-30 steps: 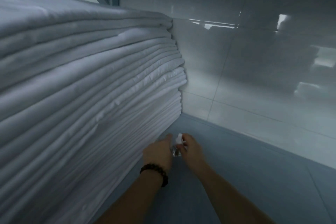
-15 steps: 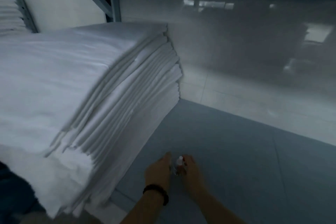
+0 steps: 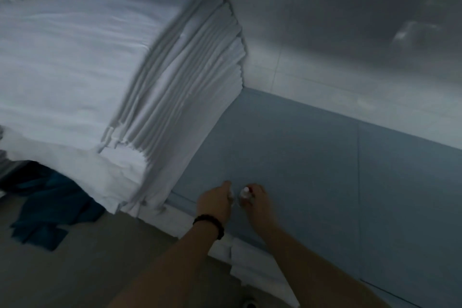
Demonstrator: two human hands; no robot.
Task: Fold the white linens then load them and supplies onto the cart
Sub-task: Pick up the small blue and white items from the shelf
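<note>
Linens: a tall stack of folded white linens (image 3: 82, 62) fills the upper left of the frame, its layered edges facing right and its lower corner overhanging the shelf edge.
Shelf: a blue-grey shelf (image 3: 312, 157) runs across the centre and right, backed by a glossy tiled wall (image 3: 337, 20).
Left hand: the left hand (image 3: 215, 201), a dark beaded bracelet (image 3: 209, 225) on its wrist, sits at lower centre just right of the stack; its fingers curl toward something small, too blurred to identify.
Right hand: the right hand (image 3: 256, 199) is just beside it, fingers pinching what looks like a small clear bottle (image 3: 245, 195) with a white cap.
Floor: dark blue cloth (image 3: 50, 210) lies at lower left.
</note>
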